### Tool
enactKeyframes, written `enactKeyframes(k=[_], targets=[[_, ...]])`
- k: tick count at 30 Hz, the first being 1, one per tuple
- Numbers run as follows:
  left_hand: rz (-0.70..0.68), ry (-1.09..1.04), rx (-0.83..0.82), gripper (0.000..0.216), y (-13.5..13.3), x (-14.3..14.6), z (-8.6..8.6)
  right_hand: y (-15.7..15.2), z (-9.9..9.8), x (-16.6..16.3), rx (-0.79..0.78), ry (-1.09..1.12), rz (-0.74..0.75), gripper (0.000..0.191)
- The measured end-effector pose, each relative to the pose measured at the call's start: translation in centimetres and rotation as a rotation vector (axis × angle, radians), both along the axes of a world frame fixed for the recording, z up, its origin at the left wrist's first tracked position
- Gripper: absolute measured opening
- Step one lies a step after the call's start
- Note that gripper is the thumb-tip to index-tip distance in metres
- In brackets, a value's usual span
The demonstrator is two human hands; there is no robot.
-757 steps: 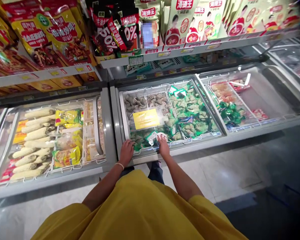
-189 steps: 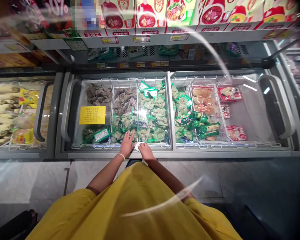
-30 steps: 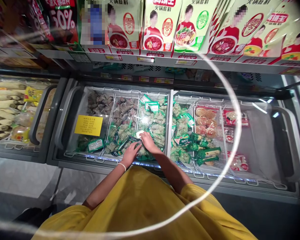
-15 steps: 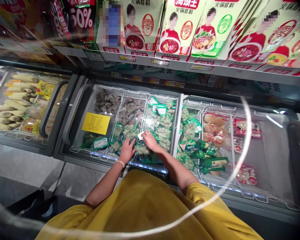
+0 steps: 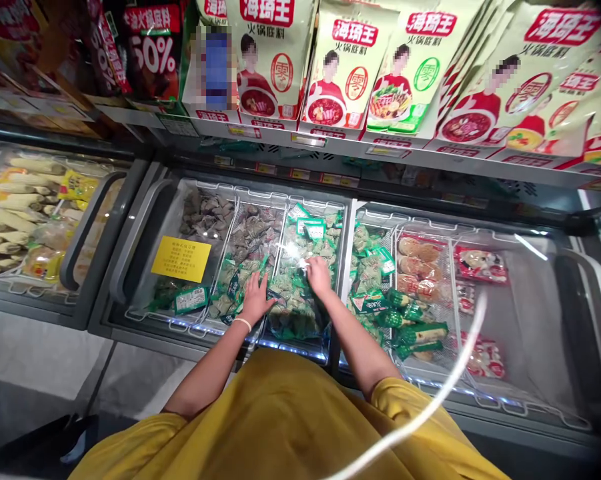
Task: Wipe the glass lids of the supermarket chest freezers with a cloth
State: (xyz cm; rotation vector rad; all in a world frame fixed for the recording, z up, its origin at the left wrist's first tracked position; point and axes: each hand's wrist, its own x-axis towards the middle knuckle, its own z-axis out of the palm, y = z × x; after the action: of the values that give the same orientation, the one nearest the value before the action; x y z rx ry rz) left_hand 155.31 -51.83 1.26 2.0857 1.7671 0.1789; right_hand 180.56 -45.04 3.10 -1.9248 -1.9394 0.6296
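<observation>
My left hand (image 5: 256,301) lies with its fingers spread on the clear lid (image 5: 280,200) of a chest freezer, over green-labelled bags of wrapped bundles (image 5: 230,283). A light band circles that wrist. To its right, my right hand (image 5: 319,277) is closed over the same lid, its fingers curled. What it grips is too small to make out here; a pale bit shows at the fingertips. Beneath the right hand are more green-labelled bags (image 5: 297,320) in a wire basket. A bright glare spot on the lid sits just left of this hand.
A yellow notice (image 5: 181,259) is stuck on the lid. Corn cobs (image 5: 15,217) fill the freezer at left. Green corn packs (image 5: 420,333) and red packs (image 5: 480,263) lie at right. A shelf of hotpot base pouches (image 5: 337,73) overhangs the back. A white cord (image 5: 430,413) crosses the front.
My right hand has slid right and slightly back across the lid, away from my left hand. The left hand's fingers have spread flatter. A white item at the right fingertips now barely shows.
</observation>
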Motion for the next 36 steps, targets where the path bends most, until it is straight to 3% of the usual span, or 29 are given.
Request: enactKeyframes(k=[2,4,6,10,16,18,21,22,24,27,29,32,34,36], targets=[[-0.037,-0.022,0.004,0.091,1.1,1.2,0.1,0.6,0.1,2.7,0.051,0.020,-0.223,0.031],[-0.070,-0.041,0.006,0.092,2.2,2.7,0.3,0.2,0.2,3.6,0.095,0.039,-0.333,0.032],[-0.087,-0.044,-0.001,0.093,3.2,4.3,0.6,-1.2,0.2,3.0,0.102,0.052,-0.271,0.033],[-0.074,0.010,-0.037,0.098,5.0,6.7,1.4,-2.8,0.4,3.4,0.033,0.074,0.022,0.033],[-0.059,0.058,-0.104,0.104,6.3,7.0,2.1,-0.3,0.6,8.1,0.069,0.037,-0.321,0.031],[-0.040,0.064,-0.106,0.108,6.4,6.9,2.0,-0.6,0.3,7.5,0.073,0.049,-0.206,0.035],[0.012,0.075,-0.114,0.117,6.5,6.8,1.7,-1.2,-0.1,6.7,0.060,0.084,0.095,0.036],[0.034,0.079,-0.123,0.120,6.5,6.7,1.6,-0.9,-0.1,6.9,0.059,0.086,0.123,0.035],[0.093,0.091,-0.151,0.125,6.6,6.5,1.4,0.1,0.1,7.5,0.068,0.085,0.021,0.034],[0.157,0.100,-0.198,0.129,6.8,6.3,1.2,1.7,0.1,6.9,0.091,0.074,-0.287,0.035],[0.158,0.096,-0.210,0.128,6.8,6.2,1.0,1.6,-0.1,5.0,0.099,0.072,-0.340,0.036],[0.144,0.093,-0.192,0.128,6.7,6.0,0.6,0.5,-0.5,2.7,0.091,0.093,-0.012,0.036],[0.140,0.095,-0.175,0.129,6.6,6.0,0.3,0.4,-0.5,3.2,0.085,0.107,0.196,0.035],[0.135,0.093,-0.169,0.130,6.6,5.8,0.0,1.1,-0.5,5.1,0.103,0.102,0.155,0.037]])
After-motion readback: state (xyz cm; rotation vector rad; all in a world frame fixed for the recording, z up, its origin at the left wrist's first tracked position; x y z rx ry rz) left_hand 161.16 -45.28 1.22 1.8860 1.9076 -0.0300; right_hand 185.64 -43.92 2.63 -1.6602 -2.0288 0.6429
